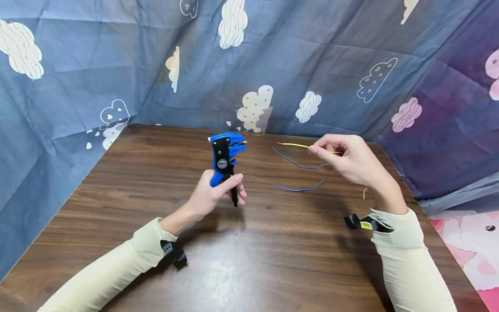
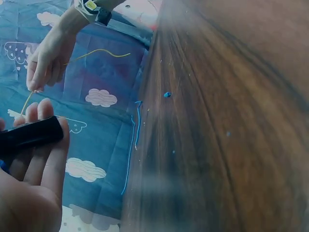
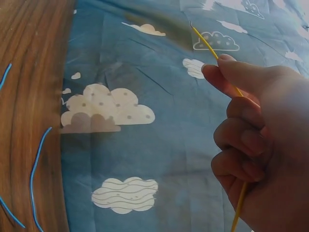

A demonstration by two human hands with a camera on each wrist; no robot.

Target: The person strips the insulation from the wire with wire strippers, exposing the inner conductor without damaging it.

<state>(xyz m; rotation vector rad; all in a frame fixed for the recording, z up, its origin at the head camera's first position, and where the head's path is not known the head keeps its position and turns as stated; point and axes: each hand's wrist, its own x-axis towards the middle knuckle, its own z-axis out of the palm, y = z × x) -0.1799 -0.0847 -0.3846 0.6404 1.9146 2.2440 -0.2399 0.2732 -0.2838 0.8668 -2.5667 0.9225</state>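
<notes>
Cream sleeves nearest cam, R hand pinches yellow wire above tabletop, bare tip toward L hand's wire stripper, handle clamped, yellow bit at its jaws; rec. clear bit, keep pinch nr. tip, strands unbent.

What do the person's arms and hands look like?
The left sleeve and right sleeve are pale cream and creased. The left wrist camera and right wrist camera are black, the right bearing a yellow label. The left hand and right hand are bare.
</notes>
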